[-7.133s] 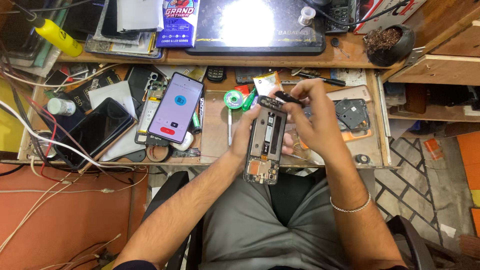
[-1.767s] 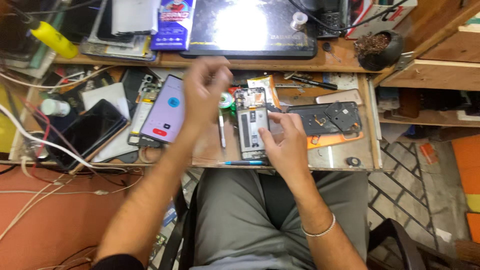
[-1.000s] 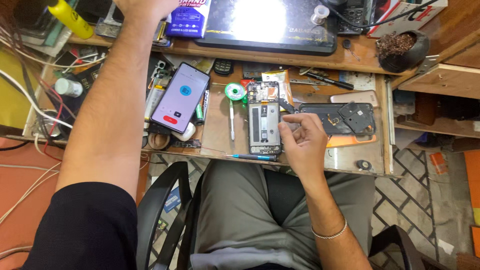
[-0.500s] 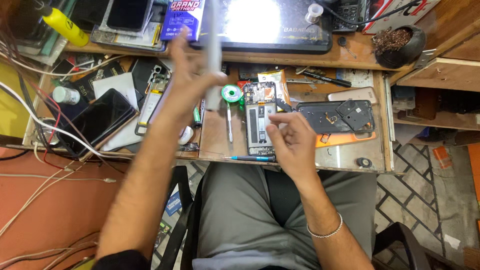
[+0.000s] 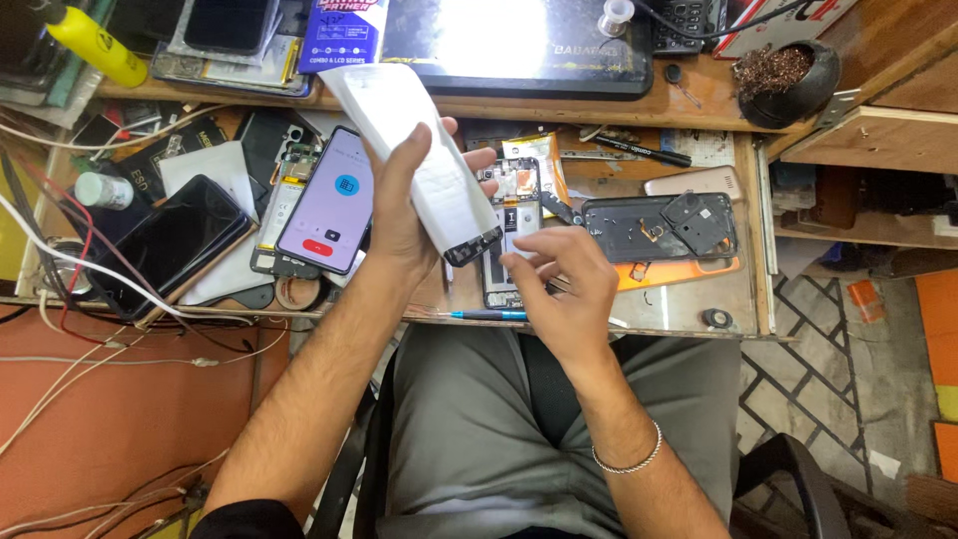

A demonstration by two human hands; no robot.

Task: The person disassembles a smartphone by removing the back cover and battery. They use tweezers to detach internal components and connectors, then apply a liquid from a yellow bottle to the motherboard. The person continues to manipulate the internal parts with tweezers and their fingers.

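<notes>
My left hand grips a white-wrapped phone screen panel, tilted, its dark lower end near the opened phone lying on the bench. My right hand hovers just right of that opened phone, fingers curled and loosely apart, holding nothing I can see. A lit phone with a lilac screen lies left of my left hand.
A dark phone back frame on an orange case lies at the right. A black phone, wires and a yellow bottle fill the left. A blue-tipped tool sits at the front edge. A bright lamp panel stands behind.
My left hand reached to the back shelf, took the white-wrapped panel and brought it down over the bench. My right hand stayed by the opened phone.
</notes>
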